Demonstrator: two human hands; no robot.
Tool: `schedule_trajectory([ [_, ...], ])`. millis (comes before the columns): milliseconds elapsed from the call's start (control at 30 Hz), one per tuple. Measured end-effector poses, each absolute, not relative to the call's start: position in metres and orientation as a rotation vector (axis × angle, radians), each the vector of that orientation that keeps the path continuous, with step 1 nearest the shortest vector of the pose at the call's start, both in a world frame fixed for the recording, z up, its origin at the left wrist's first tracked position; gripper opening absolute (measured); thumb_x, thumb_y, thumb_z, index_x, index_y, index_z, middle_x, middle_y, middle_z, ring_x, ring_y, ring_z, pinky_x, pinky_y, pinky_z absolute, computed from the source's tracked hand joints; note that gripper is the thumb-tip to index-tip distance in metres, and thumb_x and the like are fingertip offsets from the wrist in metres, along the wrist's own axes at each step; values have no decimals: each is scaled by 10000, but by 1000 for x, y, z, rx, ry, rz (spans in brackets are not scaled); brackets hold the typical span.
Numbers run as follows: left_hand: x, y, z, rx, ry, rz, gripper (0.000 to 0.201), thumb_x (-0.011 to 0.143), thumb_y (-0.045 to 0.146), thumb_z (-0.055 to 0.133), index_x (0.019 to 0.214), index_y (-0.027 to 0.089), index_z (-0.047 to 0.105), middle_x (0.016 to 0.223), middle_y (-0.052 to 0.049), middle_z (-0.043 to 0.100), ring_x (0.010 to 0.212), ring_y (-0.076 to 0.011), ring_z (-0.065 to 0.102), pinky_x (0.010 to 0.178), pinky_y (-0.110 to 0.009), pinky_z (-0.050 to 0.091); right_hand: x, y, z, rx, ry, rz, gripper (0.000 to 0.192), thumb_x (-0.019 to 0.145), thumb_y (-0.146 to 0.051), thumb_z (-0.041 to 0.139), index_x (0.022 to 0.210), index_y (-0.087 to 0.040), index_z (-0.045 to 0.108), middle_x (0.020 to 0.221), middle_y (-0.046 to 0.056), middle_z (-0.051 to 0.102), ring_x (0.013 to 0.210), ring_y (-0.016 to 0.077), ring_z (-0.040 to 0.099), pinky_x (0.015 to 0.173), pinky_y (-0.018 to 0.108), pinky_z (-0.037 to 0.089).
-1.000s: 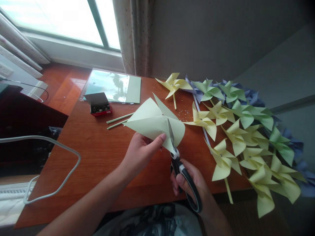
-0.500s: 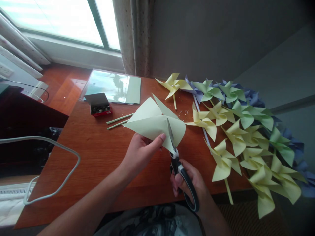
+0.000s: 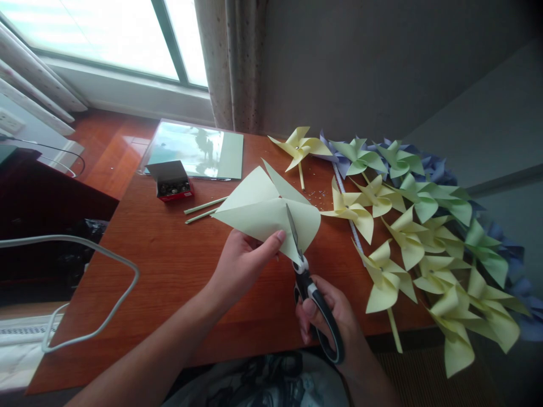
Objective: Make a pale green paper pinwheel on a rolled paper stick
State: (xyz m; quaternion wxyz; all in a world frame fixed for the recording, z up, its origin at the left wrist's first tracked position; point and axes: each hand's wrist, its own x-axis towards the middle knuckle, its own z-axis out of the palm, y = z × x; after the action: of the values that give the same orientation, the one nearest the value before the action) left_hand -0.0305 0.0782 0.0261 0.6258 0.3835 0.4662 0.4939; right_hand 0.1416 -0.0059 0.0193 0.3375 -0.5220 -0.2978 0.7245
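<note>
A pale yellow-green sheet of paper point(image 3: 250, 212), slit from its corners toward the middle, is pinched in my left hand point(image 3: 248, 254). The thumb lies on top of the sheet and the other fingers go beneath it. My right hand point(image 3: 328, 311) grips a pair of black and white scissors point(image 3: 302, 271) by the handles. The blades lie along a slit in the paper's near corner, their tips pointing at its middle. Part of the lower blade is hidden by the paper.
Two thin rolled paper sticks point(image 3: 201, 216) lie left of the sheet, near a small red box point(image 3: 175, 189) holding dark small pieces. A glossy packet of paper point(image 3: 231, 155) lies at the back. Several paper pinwheels point(image 3: 384, 277) crowd the right. A white cable point(image 3: 123, 305) loops at left.
The scissors have tipped very slightly, their blade tips a little farther along the slit toward the middle of the paper. My left hand stays in place.
</note>
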Motion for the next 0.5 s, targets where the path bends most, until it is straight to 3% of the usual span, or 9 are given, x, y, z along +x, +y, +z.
schedule_trajectory([
  [267,-31,78,25,896,1050,1127,186,817,313,777,858,140,722,743,-15,719,625,-130,610,580,-216,516,140,-8,16,-1351,-794,1867,515,741,-611,806,815,-204,499,561,-59,544,446,84,505,437,198,380],
  [500,-30,76,27,879,1060,1107,210,808,334,774,881,143,728,795,-48,753,704,-185,673,599,-245,531,138,-7,16,-1309,-816,1874,498,779,-608,774,842,-199,498,589,-51,541,474,88,511,468,211,388],
])
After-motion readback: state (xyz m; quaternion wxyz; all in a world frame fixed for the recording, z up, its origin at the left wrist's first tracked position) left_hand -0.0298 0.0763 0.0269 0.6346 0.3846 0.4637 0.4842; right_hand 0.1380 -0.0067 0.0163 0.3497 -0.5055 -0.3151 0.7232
